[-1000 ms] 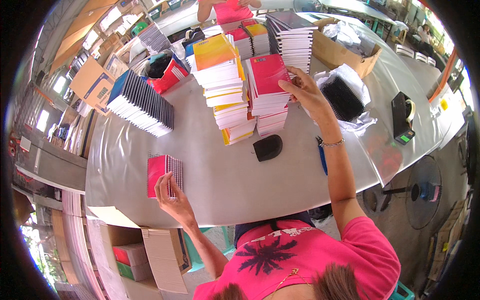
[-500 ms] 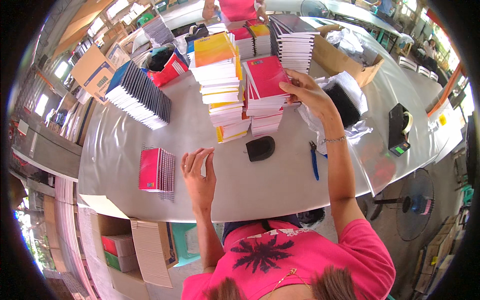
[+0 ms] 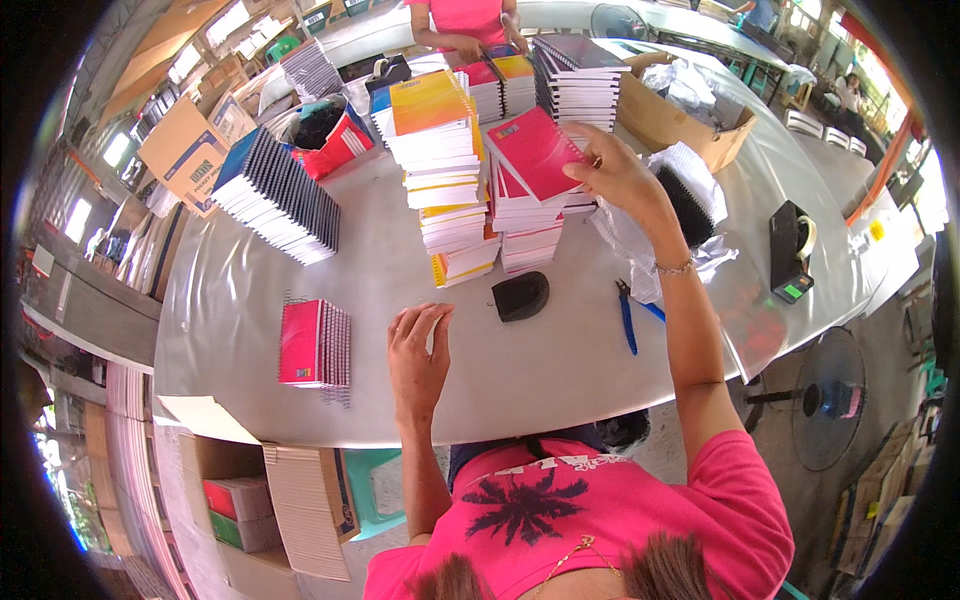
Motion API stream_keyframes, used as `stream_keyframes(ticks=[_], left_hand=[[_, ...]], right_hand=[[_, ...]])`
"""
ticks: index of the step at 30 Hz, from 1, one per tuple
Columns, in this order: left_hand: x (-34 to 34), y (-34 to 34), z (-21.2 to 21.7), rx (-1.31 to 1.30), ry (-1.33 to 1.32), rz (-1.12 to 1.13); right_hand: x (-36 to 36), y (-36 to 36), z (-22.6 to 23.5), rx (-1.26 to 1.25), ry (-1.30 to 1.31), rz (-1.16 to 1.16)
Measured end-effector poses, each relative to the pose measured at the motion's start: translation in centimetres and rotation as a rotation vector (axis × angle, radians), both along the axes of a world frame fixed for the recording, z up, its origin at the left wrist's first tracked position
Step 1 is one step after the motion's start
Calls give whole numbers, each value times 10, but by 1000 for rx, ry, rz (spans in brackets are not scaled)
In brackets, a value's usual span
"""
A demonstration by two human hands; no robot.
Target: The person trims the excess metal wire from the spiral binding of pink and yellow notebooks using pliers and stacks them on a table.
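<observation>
My right hand (image 3: 622, 178) pinches the right edge of a red notebook (image 3: 538, 152), which is tilted on top of a stack of red notebooks (image 3: 527, 240). Just left of that rises a taller, uneven stack of yellow-covered notebooks (image 3: 430, 105). Fingers slightly bent and thumb apart, my left hand (image 3: 417, 355) hovers over the near part of the table with nothing in it. A small pile of red notebooks with wire coils (image 3: 314, 345) lies to its left. Between my hands rests a black rounded pad (image 3: 521, 298).
Blue-handled pliers (image 3: 628, 320) and black coils in white wrapping (image 3: 688, 210) lie at the right, with a tape dispenser (image 3: 790, 250) beyond. Stacked dark spiral notebooks (image 3: 275, 195) stand at left. A cardboard box (image 3: 735, 145) sits far right. Another person (image 3: 458, 25) works across the table.
The red notebook in my right hand has turned and its held edge has shifted, spreading it from those beneath. My left hand has moved slightly right.
</observation>
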State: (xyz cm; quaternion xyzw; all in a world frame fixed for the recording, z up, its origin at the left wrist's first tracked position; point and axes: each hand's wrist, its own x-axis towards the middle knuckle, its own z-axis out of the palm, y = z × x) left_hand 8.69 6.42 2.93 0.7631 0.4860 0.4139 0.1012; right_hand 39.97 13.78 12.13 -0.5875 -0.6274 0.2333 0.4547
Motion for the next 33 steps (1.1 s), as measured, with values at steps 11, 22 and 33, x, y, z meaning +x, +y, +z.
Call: stream_keyframes(ticks=[11, 22, 33], left_hand=[[12, -25, 1, 100, -313, -116], [39, -19, -50, -39, 236, -273], [63, -45, -35, -77, 475, -142]], right_hand=[[-57, -146, -49, 80, -117, -98], [-92, -148, -146, -31, 165, 5], [-135, -159, -169, -46, 365, -159]])
